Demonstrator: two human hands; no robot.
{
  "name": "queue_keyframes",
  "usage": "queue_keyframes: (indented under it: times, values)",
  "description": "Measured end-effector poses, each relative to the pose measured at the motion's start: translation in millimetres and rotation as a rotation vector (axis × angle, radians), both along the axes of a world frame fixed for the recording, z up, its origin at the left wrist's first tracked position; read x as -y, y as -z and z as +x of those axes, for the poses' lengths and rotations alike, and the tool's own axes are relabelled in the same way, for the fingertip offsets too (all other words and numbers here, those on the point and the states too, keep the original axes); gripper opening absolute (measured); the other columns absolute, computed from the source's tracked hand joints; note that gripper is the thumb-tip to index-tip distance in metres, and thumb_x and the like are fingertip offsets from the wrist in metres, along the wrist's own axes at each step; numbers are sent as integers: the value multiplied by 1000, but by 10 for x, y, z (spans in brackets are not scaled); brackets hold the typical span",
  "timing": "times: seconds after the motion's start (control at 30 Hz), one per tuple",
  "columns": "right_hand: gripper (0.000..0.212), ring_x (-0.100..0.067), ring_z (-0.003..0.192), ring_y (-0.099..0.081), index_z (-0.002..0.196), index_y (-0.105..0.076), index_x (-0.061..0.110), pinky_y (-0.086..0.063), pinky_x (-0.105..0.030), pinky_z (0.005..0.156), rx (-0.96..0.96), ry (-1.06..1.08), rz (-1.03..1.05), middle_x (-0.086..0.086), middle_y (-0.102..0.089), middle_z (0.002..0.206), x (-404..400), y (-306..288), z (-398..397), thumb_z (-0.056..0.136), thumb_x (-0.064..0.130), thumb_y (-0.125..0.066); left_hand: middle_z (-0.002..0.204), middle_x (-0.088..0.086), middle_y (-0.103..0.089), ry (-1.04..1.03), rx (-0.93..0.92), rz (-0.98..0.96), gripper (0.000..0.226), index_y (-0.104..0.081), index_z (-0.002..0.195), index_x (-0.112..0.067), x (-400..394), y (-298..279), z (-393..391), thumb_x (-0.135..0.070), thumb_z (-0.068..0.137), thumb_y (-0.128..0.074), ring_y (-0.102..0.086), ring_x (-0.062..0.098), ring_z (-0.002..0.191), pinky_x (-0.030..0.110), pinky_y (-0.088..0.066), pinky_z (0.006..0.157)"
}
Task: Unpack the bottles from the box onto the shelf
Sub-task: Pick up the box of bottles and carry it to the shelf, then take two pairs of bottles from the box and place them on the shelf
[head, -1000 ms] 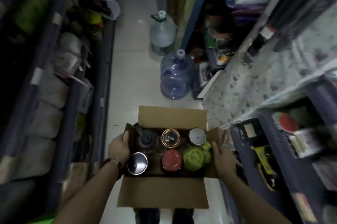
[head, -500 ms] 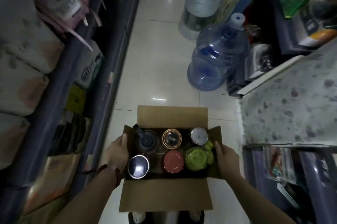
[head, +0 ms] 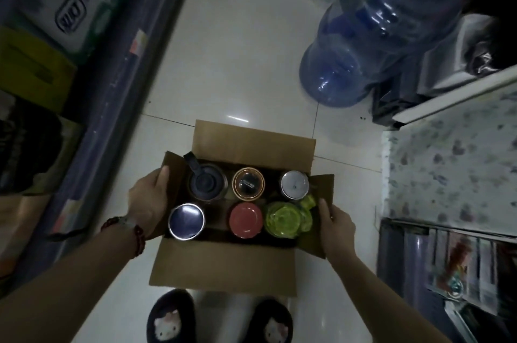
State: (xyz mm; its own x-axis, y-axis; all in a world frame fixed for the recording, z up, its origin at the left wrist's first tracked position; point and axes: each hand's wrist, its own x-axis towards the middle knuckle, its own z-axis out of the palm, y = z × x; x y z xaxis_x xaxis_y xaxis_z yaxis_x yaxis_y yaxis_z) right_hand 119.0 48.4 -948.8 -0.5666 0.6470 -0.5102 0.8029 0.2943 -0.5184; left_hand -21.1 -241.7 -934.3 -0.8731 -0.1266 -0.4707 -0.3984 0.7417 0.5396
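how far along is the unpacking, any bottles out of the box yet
Nothing looks done: all six slots of the cardboard box are filled, from the red-lidded bottle to the green bottle. In hand: the left hand and right hand grip the box's sides, holding it above the floor. Left: setting it down and shelving all six.

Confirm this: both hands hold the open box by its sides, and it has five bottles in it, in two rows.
One thing is wrong: the count. The head view shows six bottles in the box, three per row, among them the red-lidded one and the green one. The rest stands: the left hand and right hand hold the open box by its sides.
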Motion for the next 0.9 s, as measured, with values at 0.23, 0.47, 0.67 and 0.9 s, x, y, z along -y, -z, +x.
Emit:
queue_keyframes:
  times: [0.23, 0.47, 0.67, 0.9]
  values:
    - [37, -24, 75, -55, 82, -62, 9, -38, -31, 69, -21, 51, -21, -8, -61, 76, -17, 246, 51, 100, 33, -41, 103, 25, -65, -29, -9, -11, 47, -63, 106, -5, 37, 311, -37, -39, 100, -31, -58, 41, 97, 44, -45, 87]
    - [42, -31, 88, -60, 102, -66, 5, -45, -35, 78, -40, 143, -34, -13, -65, 90, -102, 388, 111, 100, 37, -38, 117, 27, -59, -61, 14, -101, 52, -56, 119, -3, 150, 464, -194, -41, 101, -26, -54, 44, 108, 48, -42, 93]
    - [43, -36, 106, -56, 128, -49, 6, -41, -38, 87, 53, 166, -47, -19, -61, 117, -120, 327, 94, 99, 37, -40, 137, 26, -41, -148, 90, -190, 48, -33, 140, -13, 185, 436, -258, -30, 97, -45, -47, 45, 118, 50, -42, 94]
    - [43, -30, 120, -46, 133, -45, 8, -40, -34, 100, -185, 58, 187, -13, -51, 127, 209, -358, -227, 93, 21, -56, 137, 15, -41, 265, -239, -71, 52, -43, 136, -13, 20, -86, -129, -16, 88, -60, -43, 34, 123, 42, -38, 103]
